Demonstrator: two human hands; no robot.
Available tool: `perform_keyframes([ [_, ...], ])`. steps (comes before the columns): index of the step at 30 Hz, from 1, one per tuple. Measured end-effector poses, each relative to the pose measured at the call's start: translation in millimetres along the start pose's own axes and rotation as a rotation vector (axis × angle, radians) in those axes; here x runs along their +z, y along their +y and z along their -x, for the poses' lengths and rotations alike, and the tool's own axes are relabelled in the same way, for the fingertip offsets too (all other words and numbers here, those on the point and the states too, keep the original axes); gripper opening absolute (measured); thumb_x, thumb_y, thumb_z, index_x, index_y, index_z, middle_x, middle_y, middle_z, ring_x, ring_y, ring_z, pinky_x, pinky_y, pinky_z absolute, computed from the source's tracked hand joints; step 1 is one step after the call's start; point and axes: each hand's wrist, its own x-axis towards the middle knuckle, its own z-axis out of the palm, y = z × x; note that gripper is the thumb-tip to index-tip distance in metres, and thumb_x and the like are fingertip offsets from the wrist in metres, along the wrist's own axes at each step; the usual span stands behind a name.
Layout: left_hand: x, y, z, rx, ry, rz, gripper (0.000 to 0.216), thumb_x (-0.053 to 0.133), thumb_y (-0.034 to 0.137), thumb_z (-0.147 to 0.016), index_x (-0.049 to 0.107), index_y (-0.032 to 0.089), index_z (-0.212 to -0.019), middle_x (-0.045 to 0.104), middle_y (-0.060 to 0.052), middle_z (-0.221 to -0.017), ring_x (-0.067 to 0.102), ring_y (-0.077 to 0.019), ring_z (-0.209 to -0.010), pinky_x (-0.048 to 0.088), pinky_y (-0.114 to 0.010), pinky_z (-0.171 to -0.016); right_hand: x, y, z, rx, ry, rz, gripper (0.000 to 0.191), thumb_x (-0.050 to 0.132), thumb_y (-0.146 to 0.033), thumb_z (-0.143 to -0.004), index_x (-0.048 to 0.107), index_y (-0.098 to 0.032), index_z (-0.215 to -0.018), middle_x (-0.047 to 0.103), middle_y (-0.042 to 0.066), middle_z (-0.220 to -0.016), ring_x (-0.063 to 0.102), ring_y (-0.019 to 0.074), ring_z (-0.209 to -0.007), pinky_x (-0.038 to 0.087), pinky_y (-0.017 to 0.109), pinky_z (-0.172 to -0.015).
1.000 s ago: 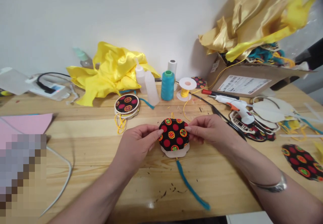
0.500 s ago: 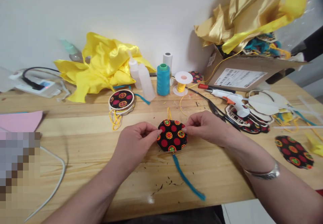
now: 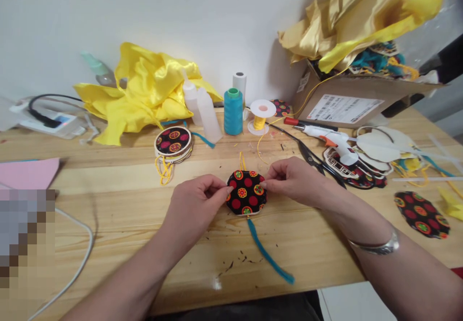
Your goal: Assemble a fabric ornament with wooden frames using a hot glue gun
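Two opposite edges of a black fabric patch with red dots and flower medallions (image 3: 246,193) are pinched near the middle of a wooden tabletop (image 3: 126,224), the left hand (image 3: 197,201) at one side, the right hand (image 3: 297,181) at the other, fingers (image 3: 220,195) nearly closed on the cloth. A second earlier, a broad band of pale backing (image 3: 257,213) showed along the lower edge; now only a sliver remains, suggesting the patch lies almost in line with the shape beneath. A teal tassel (image 3: 269,253) trails below, a yellow cord loop (image 3: 242,161) extends above, and a glue gun (image 3: 338,147) rests beyond the right hand.
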Motion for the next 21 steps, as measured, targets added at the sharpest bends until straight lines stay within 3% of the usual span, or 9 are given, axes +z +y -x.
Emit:
perform_keyframes([
  [21,0.9,-3.3,-1.0,-0.01,-0.025,-0.04,0.016,0.062,0.034,-0.075,0.069,0.021,-0.068,0.069,0.002,-0.064,0.058,-0.015,-0.06,0.041,-0.025,-0.056,0.1,1.0,0.3,-0.005,-0.018,0.073,0.016,0.062,-0.028,-0.07,0.06,-0.016,-0.06,0.055,-0.002,-0.054,0.043,0.0091,-0.05,0.031,0.022,-0.045],
])
